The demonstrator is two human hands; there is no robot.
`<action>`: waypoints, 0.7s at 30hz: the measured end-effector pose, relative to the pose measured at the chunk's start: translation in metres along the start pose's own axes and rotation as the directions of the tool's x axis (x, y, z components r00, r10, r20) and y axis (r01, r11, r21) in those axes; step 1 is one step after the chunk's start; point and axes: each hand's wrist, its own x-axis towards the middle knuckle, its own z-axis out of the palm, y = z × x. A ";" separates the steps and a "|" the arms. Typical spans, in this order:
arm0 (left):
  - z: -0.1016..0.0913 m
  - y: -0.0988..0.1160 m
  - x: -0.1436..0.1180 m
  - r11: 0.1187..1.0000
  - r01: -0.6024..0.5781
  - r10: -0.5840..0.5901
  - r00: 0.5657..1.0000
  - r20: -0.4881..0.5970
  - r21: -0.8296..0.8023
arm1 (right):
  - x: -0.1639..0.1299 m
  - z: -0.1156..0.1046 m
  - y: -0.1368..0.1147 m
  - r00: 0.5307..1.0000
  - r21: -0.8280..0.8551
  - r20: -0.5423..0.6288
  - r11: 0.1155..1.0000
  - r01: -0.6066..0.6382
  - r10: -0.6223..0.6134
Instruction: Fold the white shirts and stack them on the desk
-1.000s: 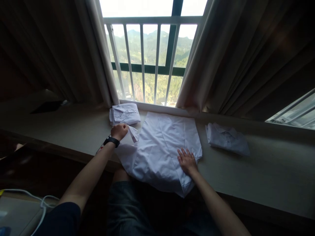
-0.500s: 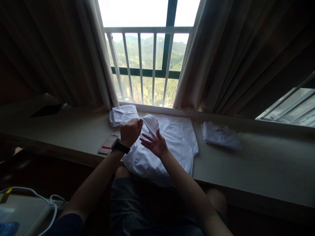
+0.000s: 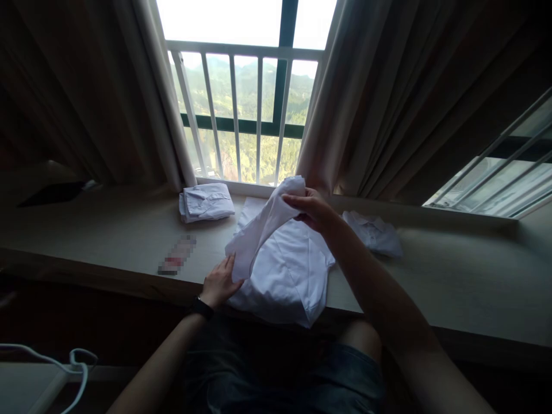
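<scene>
A white shirt (image 3: 287, 270) lies spread on the desk in front of me, its near edge hanging slightly over the front. One part of it, which looks like a sleeve (image 3: 263, 227), is lifted in a slanting strip. My right hand (image 3: 314, 208) pinches the strip's upper end between thumb and fingers. At its lower left end, my left hand (image 3: 221, 280), with a dark watch on the wrist, grips the cloth with thumb and fingers apart around it. What lies under the raised strip is hidden.
A folded white garment (image 3: 207, 202) sits at the back left, and a folded white shirt (image 3: 375, 234) at the right. A small blurred box (image 3: 176, 256) lies left of my left hand. Curtains (image 3: 366, 103) flank a barred window (image 3: 241, 115). A white cable (image 3: 77, 368) loops at lower left.
My right hand has gone from open to gripping the sleeve and moved up and right. My left hand has moved down and left, and the sleeve is now stretched between them.
</scene>
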 end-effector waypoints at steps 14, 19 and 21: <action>0.034 -0.018 -0.041 0.998 0.011 -0.023 0.982 -0.188 -0.066 | 0.012 -0.086 -0.066 0.953 -0.203 -0.242 0.970 0.134 -0.183; 0.037 -0.006 -0.050 0.985 -0.171 0.171 0.966 -0.196 0.017 | 0.042 -0.100 -0.074 0.918 -0.197 -0.328 0.966 0.166 -0.225; 0.040 -0.003 -0.049 0.975 -0.223 0.223 0.965 -0.141 0.019 | 0.050 -0.096 -0.075 0.924 -0.188 -0.319 0.970 0.157 -0.211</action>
